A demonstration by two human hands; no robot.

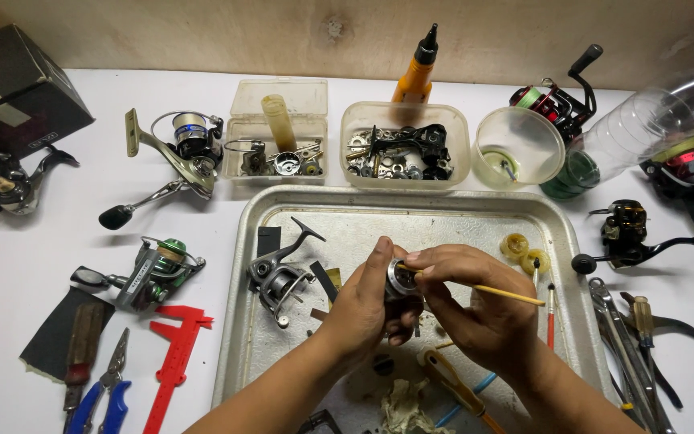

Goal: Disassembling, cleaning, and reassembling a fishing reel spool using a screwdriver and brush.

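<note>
Head view: brush [508, 294] points left into spool [402, 280].

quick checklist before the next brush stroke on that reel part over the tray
1. Left hand grips the round metal reel part: ok.
2. Right hand pinches the thin brush with its head end at the part: ok.
3. Work is held over the metal tray: ok.
4. Brush bristles loaded or clean: cannot tell, hidden by fingers.
5. Stripped reel body lies in the tray clear of both hands: ok.
6. Cup of yellowish liquid stands upright behind the tray: ok.
</note>
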